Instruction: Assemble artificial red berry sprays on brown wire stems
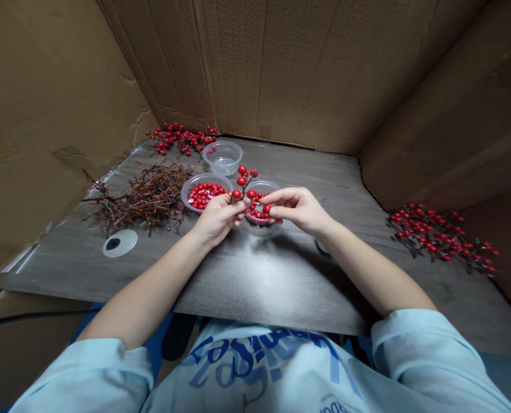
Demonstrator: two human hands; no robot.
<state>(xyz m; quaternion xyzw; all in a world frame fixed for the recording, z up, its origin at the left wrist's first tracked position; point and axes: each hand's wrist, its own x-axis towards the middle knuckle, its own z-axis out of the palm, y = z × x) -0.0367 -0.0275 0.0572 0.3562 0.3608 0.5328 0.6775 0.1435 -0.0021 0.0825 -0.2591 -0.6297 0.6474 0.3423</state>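
Note:
My left hand (221, 219) pinches the stem of a small artificial berry twig (247, 182), which stands up from the fingers with several glossy red berries on its tips. Close beside it, my right hand (298, 210) has thumb and index finger closed around a red berry (266, 209). Just behind the fingers sits a clear plastic bowl (269, 184) with loose red berries, partly hidden by my hands. Another clear bowl (186, 184), fuller of red berries with some pale bits, stands behind my left hand.
A pile of bare brown twigs (147, 198) lies on the left. Berried branches rest at the back left (182, 139) and right (442, 235). Behind the bowls is a third clear bowl (226, 165). A whitish disc (126, 241) lies front left. Cardboard walls (281, 69) surround the table.

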